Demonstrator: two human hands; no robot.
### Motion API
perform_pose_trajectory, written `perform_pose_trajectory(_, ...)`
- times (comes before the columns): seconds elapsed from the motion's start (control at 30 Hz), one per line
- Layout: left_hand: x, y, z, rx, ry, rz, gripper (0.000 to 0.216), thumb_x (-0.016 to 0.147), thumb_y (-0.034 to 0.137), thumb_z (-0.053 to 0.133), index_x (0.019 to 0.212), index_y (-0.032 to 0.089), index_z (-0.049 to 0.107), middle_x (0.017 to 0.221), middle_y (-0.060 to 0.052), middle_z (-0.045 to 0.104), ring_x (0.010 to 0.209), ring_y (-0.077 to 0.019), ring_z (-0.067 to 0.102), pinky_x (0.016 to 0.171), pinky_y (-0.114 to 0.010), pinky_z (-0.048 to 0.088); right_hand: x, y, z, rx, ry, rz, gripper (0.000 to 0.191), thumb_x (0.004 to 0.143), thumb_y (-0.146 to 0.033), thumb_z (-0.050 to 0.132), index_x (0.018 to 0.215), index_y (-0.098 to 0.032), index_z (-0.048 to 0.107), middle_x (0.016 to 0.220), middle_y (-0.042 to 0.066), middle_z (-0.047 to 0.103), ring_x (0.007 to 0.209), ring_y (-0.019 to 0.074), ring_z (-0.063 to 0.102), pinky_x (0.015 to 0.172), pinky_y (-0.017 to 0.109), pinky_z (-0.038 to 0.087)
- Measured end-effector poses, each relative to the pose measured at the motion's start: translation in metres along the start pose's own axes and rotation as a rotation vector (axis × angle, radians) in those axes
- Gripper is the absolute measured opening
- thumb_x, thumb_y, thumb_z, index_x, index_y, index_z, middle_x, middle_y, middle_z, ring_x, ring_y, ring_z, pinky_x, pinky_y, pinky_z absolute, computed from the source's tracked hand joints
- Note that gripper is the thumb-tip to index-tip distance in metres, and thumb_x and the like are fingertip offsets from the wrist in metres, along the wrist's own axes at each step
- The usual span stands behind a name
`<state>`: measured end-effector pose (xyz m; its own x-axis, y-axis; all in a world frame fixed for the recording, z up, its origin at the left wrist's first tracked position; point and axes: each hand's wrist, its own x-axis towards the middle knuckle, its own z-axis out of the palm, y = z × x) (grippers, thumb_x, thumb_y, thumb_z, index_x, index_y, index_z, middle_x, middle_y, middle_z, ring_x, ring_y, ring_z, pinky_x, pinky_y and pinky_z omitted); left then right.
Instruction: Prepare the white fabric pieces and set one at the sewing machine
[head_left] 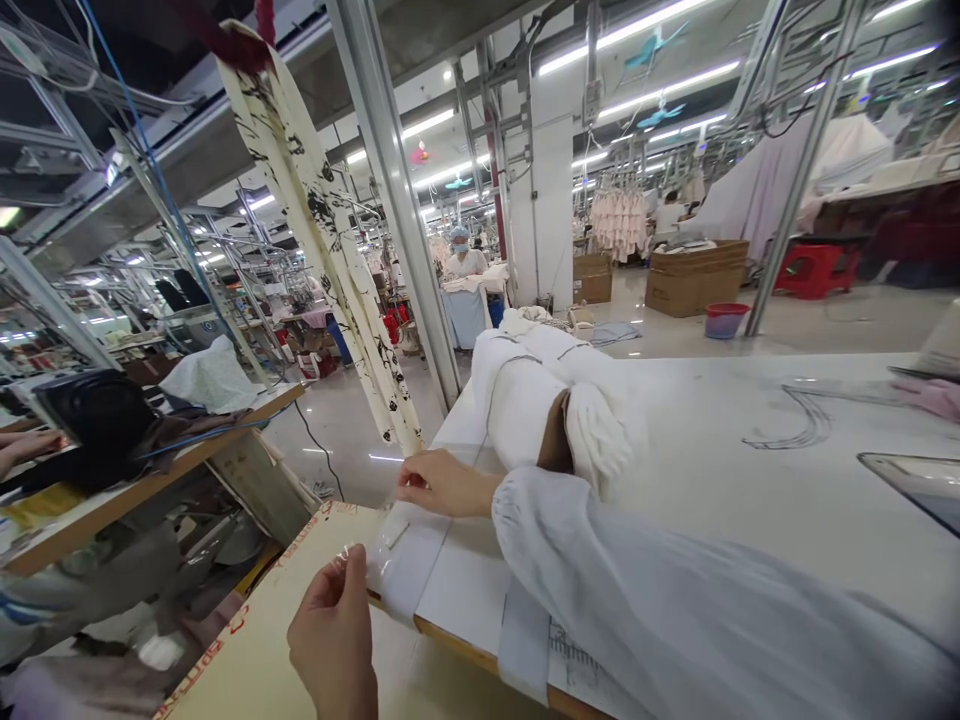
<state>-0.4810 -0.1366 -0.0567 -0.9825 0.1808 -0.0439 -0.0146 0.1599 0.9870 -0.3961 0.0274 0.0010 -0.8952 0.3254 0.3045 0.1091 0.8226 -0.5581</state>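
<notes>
Hands at the near-left corner of the table (750, 480). Left hand (334, 635) off the table's near edge, fingers closed, pinching a clear plastic bag (390, 560) at its corner. Right hand (442, 483) just beyond, on the table's left edge, fingers curled down onto the same bag, white sleeve (637, 590) trailing back across the tabletop. Bag draped over that corner, partly on a cardboard sheet (247, 650) jutting out below the left hand. Patterned strip (330, 230) rising steeply from beside the right hand. White bundle (555, 400) on the table, just behind the sleeve. Another person's hand (26, 447) far left of the table.
</notes>
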Motion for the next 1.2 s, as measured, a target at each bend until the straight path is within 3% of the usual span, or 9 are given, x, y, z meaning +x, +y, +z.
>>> perform_pose_trajectory(0.17,0.001,0.002,-0.001,0.220,0.015,0.091,0.044,0.050,0.064,0.063,0.074,0.027,0.065,0.076,0.000,0.065,0.082,-0.0266,0.058,0.081,-0.039,0.036,0.007,0.007,0.014,-0.130,-0.025,-0.045,0.014,0.081,0.000,0.062,0.091,-0.009,0.062,0.092,0.005,0.060,0.087,0.0162,0.056,0.080,0.026,0.043)
perform_pose_trajectory(0.37,-0.009,0.002,0.003,0.327,0.006,0.198,0.045,0.049,0.063,0.057,0.071,0.026,0.067,0.089,-0.006,0.058,0.086,-0.0281,0.055,0.083,-0.041,0.037,0.001,0.004,0.018,-0.323,-0.022,-0.058,0.014,0.083,-0.003,0.060,0.090,-0.014,0.064,0.098,0.006,0.059,0.097,0.0230,0.053,0.082,0.037,0.040)
perform_pose_trajectory(0.53,-0.003,-0.011,-0.001,0.231,-0.027,0.162,0.063,0.052,0.070,0.066,0.096,0.026,0.061,0.102,-0.005,0.060,0.097,-0.0279,0.056,0.090,-0.044,0.037,-0.014,-0.009,0.017,-0.490,0.007,-0.145,0.016,0.083,0.000,0.055,0.095,-0.009,0.062,0.106,0.011,0.060,0.112,0.0298,0.044,0.089,0.045,0.034)
perform_pose_trajectory(0.63,0.000,-0.015,0.001,0.078,-0.057,-0.009,0.067,0.043,0.068,0.072,0.093,0.024,0.061,0.092,-0.003,0.063,0.094,-0.0264,0.058,0.090,-0.042,0.040,-0.029,-0.017,0.020,-0.491,-0.088,-0.248,0.017,0.094,-0.015,0.053,0.109,-0.011,0.059,0.120,0.009,0.057,0.113,0.0233,0.047,0.094,0.042,0.035)
perform_pose_trajectory(0.77,0.001,-0.019,0.006,0.002,-0.054,-0.037,0.069,0.038,0.065,0.068,0.090,0.021,0.061,0.090,-0.004,0.064,0.091,-0.0256,0.059,0.085,-0.040,0.045,-0.050,-0.028,0.024,-0.450,-0.199,-0.218,0.050,0.101,-0.041,0.044,0.134,-0.003,0.044,0.142,0.016,0.038,0.129,0.0245,0.036,0.103,0.044,0.032)
perform_pose_trajectory(0.93,-0.002,-0.008,-0.002,0.137,-0.011,0.143,0.062,0.057,0.068,0.059,0.100,0.023,0.060,0.102,-0.006,0.063,0.097,-0.0294,0.057,0.093,-0.048,0.042,-0.061,-0.033,0.022,-0.308,-0.212,-0.126,0.051,0.103,-0.040,0.039,0.141,-0.007,0.036,0.147,0.013,0.029,0.134,0.0267,0.028,0.110,0.051,0.024)
perform_pose_trajectory(1.03,0.000,0.006,-0.008,0.306,0.046,0.530,0.055,0.076,0.062,0.042,0.109,0.020,0.058,0.122,-0.009,0.056,0.115,-0.0294,0.049,0.105,-0.045,0.035,-0.061,-0.024,0.020,-0.260,-0.075,-0.071,0.048,0.105,-0.039,0.031,0.144,-0.012,0.032,0.149,0.011,0.026,0.136,0.0257,0.024,0.109,0.052,0.025)
perform_pose_trajectory(1.1,0.006,0.010,-0.009,0.462,-0.072,0.697,0.059,0.080,0.057,0.032,0.112,0.015,0.058,0.129,-0.012,0.051,0.124,-0.0287,0.042,0.109,-0.044,0.031,-0.059,-0.017,0.020,-0.274,-0.041,-0.023,0.050,0.104,-0.040,0.032,0.144,-0.010,0.033,0.148,0.013,0.026,0.136,0.0257,0.023,0.110,0.052,0.022)
perform_pose_trajectory(1.2,0.021,0.004,-0.010,0.623,-0.427,0.513,0.069,0.076,0.061,0.026,0.113,0.012,0.057,0.114,-0.014,0.060,0.111,-0.0294,0.054,0.096,-0.042,0.045,-0.056,-0.009,0.020,-0.285,-0.097,0.006,0.053,0.101,-0.041,0.042,0.140,-0.005,0.038,0.145,0.015,0.031,0.135,0.0273,0.026,0.113,0.052,0.016)
